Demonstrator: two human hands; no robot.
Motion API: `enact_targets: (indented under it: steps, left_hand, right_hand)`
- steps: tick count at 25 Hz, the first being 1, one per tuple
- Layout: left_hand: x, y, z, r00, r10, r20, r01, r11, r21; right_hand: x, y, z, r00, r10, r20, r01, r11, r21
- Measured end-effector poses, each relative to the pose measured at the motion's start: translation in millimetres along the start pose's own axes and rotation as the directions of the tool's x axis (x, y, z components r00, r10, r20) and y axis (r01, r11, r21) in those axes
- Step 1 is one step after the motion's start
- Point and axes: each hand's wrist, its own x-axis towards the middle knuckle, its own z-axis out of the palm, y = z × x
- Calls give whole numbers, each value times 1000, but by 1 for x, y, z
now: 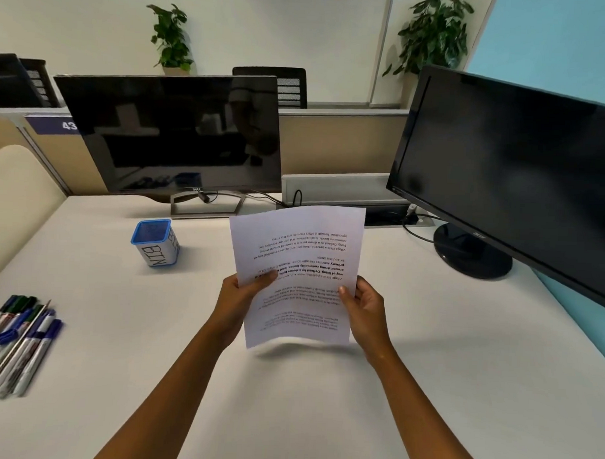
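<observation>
A white printed sheet of paper (pixel 298 260) is held up above the white desk (pixel 288 400), its text upside down to me. My left hand (pixel 238 297) pinches its left edge with the thumb on the printed side. My right hand (pixel 363 308) grips the right edge the same way. The sheet's lower edge curls a little and casts a shadow on the desk.
A small blue mesh cup labelled BIN (pixel 155 242) stands left of the paper. Several markers and pens (pixel 17 343) lie at the desk's left edge. Two dark monitors stand behind: the left monitor (pixel 174 135) and the right monitor (pixel 515 175). Cables (pixel 411 226) run near a desk socket.
</observation>
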Motion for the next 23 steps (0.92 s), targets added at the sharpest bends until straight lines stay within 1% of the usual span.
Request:
enact_targets:
  steps: [2, 5, 8, 13, 17, 21, 23]
  left_hand:
    - [0, 6, 5, 997, 64, -33, -63, 997, 44]
    - [0, 12, 7, 993, 116, -30, -114, 992, 53]
    - [-2, 3, 4, 995, 101, -16, -100, 993, 65]
    - [-7, -20, 2, 999, 47, -17, -46, 996, 78]
    - [-5, -25, 0, 998, 56, -38, -53, 995, 85]
    - [-6, -37, 0, 998, 55, 22, -57, 995, 86]
    - [-8, -37, 3, 998, 60, 15, -61, 996, 70]
  right_hand:
    - [-2, -6, 2, 1000, -24, -4, 24, 999, 31]
    - [-4, -9, 0, 999, -35, -7, 36, 997, 63]
    - [-7, -1, -2, 1000, -9, 0, 9, 998, 63]
    - [-11, 19, -3, 998, 63, 7, -63, 998, -12]
    - [-7, 25, -2, 998, 61, -4, -61, 997, -38]
    - [-9, 32, -4, 996, 76, 50, -72, 994, -85]
    - [-9, 35, -8, 996, 73, 45, -66, 989, -128]
